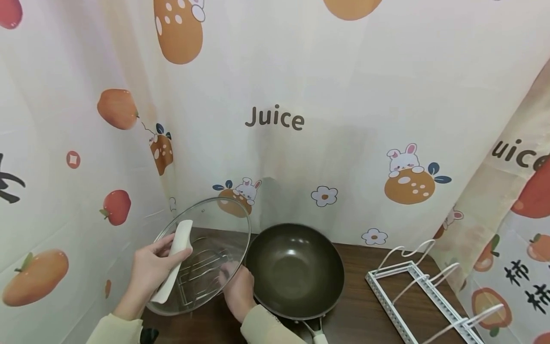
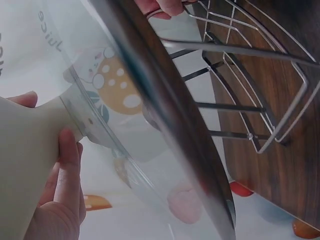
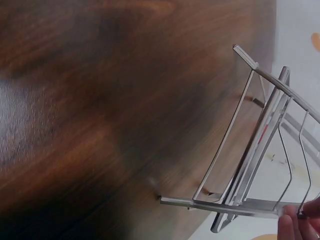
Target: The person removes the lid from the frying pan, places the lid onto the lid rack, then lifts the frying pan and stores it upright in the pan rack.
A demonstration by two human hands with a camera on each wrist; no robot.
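Observation:
My left hand (image 1: 150,267) grips the long cream handle (image 1: 185,233) of a round glass lid (image 1: 227,224) with a metal rim. The lid is tilted, at the left of the head view. Behind its glass shows a silver wire rack (image 1: 202,274), clearer in the right wrist view as a metal frame (image 3: 225,206) with bent rods. My right hand (image 1: 238,291) pinches one end of that rack; its fingertips (image 3: 290,227) show at the lower right corner of the right wrist view. Close to the right hand stands a dark wok (image 1: 296,277).
The wok's light handle (image 1: 320,337) points toward me. A white rack (image 1: 414,272) with curved wire dividers stands at the right of the brown wooden table (image 1: 352,291). Printed curtains (image 1: 301,157) enclose the table at the back and sides.

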